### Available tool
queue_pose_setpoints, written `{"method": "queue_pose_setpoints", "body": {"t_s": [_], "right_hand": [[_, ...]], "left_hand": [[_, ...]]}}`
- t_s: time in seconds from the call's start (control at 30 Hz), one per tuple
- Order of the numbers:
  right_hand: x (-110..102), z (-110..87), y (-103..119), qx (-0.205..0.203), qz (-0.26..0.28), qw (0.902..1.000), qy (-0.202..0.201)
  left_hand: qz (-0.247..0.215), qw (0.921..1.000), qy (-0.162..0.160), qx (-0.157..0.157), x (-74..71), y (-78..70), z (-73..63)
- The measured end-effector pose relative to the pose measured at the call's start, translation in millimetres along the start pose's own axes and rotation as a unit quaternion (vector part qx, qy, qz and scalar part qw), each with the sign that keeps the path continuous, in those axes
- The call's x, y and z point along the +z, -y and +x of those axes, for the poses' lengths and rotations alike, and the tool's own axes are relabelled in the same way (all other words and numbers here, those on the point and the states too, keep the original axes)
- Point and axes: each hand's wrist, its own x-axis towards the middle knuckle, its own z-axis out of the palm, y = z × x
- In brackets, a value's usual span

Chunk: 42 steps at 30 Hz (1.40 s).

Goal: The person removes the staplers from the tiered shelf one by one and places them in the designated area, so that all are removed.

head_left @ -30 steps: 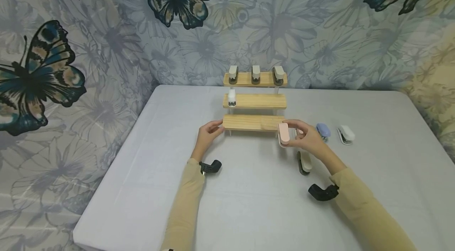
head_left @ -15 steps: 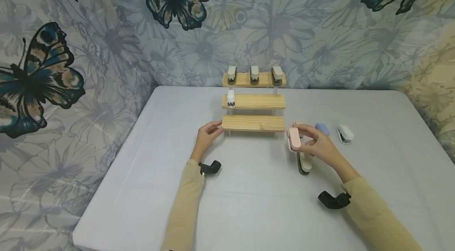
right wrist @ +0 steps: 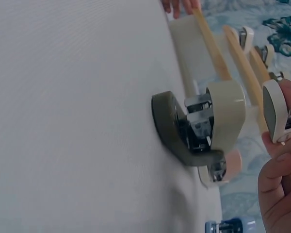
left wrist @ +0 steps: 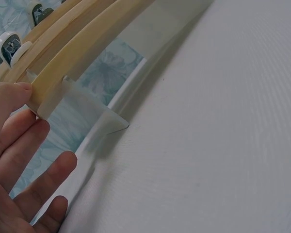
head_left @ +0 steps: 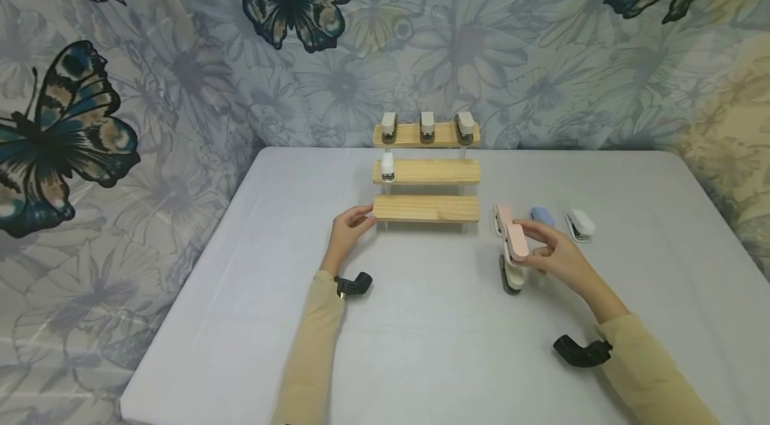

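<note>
My right hand point(head_left: 556, 258) grips a pink stapler point(head_left: 517, 242) by its side, over the table to the right of a three-tier wooden display stand point(head_left: 427, 209). In the head view it overlaps a second pink stapler point(head_left: 502, 213) and a beige stapler point(head_left: 512, 278) with a dark base. The right wrist view shows the held stapler's pale edge and grey underside point(right wrist: 269, 112) at the fingertips, with the beige stapler point(right wrist: 228, 116) close by on the table. My left hand point(head_left: 347, 234) pinches the left end of the stand's lowest shelf point(left wrist: 53, 82) between thumb and fingers.
Farther right lie a blue stapler point(head_left: 542, 215) and a white stapler point(head_left: 580, 224). Three pale staplers stand on the top shelf point(head_left: 445, 134), and a white one point(head_left: 388, 166) is at the left end of the middle shelf point(head_left: 439, 172). A butterfly-print backdrop point(head_left: 469, 64) rises behind the table.
My right hand has carried the pink stapler away from the lowest shelf's right end, rightward and nearer to me. My left hand has stayed at the shelf's left end.
</note>
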Motion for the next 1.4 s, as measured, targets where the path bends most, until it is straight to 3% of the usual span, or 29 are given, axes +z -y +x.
{"method": "queue_pose_setpoints", "body": {"t_s": [0.13, 0.4, 0.67, 0.87, 1.03, 1.23, 1.4], "right_hand": [[-3.1, -6.0, -3.2, 0.000, 0.000, 1.0000, 0.000], [-8.8, -14.3, -8.8, 0.005, -0.040, 0.9992, -0.004], [-18.4, -28.4, -18.8, -0.016, -0.025, 0.9995, 0.004], [-24.5, -36.9, -26.3, -0.018, -0.008, 0.9998, 0.010], [-30.5, -43.5, -31.4, 0.003, -0.041, 0.9992, 0.006], [-32.5, -50.5, -38.3, 0.017, -0.069, 0.9975, 0.008], [-32.2, -52.6, -41.3, 0.021, -0.058, 0.9980, 0.012]], "left_hand": [[-0.006, 1.0000, -0.005, -0.002, 0.1, 15.6, 4.9], [-0.002, 0.9998, -0.016, 0.012, 0.7, 20.7, 5.4], [-0.006, 0.9998, 0.002, 0.017, 0.1, -8.5, -0.7], [-0.002, 0.9999, -0.011, 0.011, 0.7, 17.0, 5.8], [0.001, 0.9997, -0.015, 0.021, 1.2, 20.0, 4.7], [-0.008, 0.9998, -0.007, 0.016, 0.2, 15.1, 3.9], [-0.012, 0.9998, 0.001, 0.017, 0.3, -3.2, -1.3]]}}
